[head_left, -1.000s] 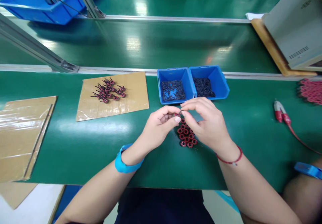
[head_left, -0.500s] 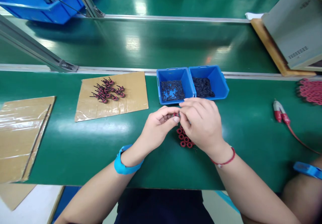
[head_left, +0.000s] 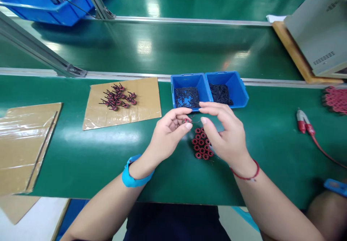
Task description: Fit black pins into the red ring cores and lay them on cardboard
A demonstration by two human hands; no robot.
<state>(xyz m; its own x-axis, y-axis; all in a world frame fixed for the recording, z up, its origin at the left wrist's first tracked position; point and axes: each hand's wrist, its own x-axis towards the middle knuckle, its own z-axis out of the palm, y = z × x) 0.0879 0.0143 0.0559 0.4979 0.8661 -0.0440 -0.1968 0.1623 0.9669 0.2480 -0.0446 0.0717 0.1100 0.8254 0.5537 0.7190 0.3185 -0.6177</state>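
Between the thumb and fingers of my left hand (head_left: 169, 134) is a small red-and-black ring coil (head_left: 186, 120), its thin wire sticking out to the right. My right hand (head_left: 227, 134) is beside it, thumb and fingers apart, with nothing visible held. Just below the hands lies a group of similar ring coils (head_left: 201, 147) on the green table. Beyond my fingers stand two joined blue bins, the left bin (head_left: 175, 89) and the right bin (head_left: 240, 91), both holding short black tubes. Coils with black tubes (head_left: 118, 97) lie on a cardboard sheet (head_left: 146, 103) to the left.
More cardboard (head_left: 24, 150) lies at the far left. A large blue tray (head_left: 65, 15) stands at the back left. On the right are a red-handled clip (head_left: 305, 122), a pink-red pile (head_left: 336, 100), a grey machine (head_left: 317, 31) and another person's arm (head_left: 329, 208).
My right hand has opened and moved slightly right, away from the coil in my left hand. The wire and more of the coils on the table now show.
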